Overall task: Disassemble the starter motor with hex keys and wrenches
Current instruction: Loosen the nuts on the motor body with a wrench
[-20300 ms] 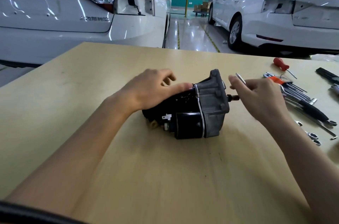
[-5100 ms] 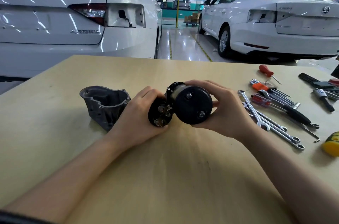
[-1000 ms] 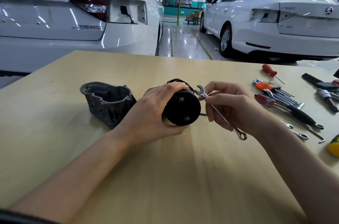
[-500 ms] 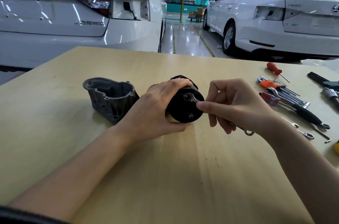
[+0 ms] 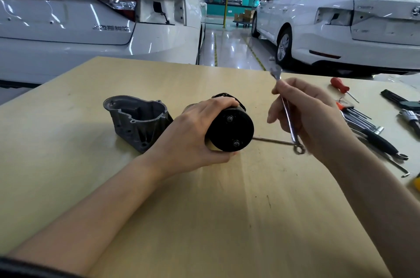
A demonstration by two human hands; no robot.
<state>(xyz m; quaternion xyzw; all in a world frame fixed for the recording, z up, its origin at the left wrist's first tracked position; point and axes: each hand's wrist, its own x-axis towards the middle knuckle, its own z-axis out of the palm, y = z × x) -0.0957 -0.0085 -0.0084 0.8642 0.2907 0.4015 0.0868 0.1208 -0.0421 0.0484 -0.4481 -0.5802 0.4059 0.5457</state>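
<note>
**A:** So where are the fingers [image 5: 276,91] at right now? The right hand [image 5: 318,123] has them curled round a small wrench [image 5: 289,116], shank running down through the fist, open end sticking up past the knuckles, ring end poking out below. The wrench isn't touching anything, it's held up in the air right of the motor.

**B:** Yep. And the left hand [image 5: 195,139] is wrapped round the black motor body [image 5: 229,128], fingers over the top, thumb underneath, pinning it on its side on the bench [image 5: 204,221] with the round end cap facing the camera.

**A:** Two nuts on that cap, upper one [image 5: 229,119] and lower one [image 5: 236,142]. I'd guess that's the step in hand: cracking those loose so the cap comes off. The grey nose housing [image 5: 138,122] is already off, sitting just left of the left hand.

**B:** Next move needs the wrench brought back down and one end seated square on a nut, while the left hand stops the body rolling. Those nuts are small, so a sloppy fit could round them.

**A:** Anything in the way?

**B:** There's a thin rod [image 5: 272,140] lying on the bench just right of the cap, under the right hand, might get knocked. Rest of the tools [image 5: 363,127] and a red-handled screwdriver [image 5: 339,85] are well off to the right. Two white cars behind the bench, no bother.
</note>
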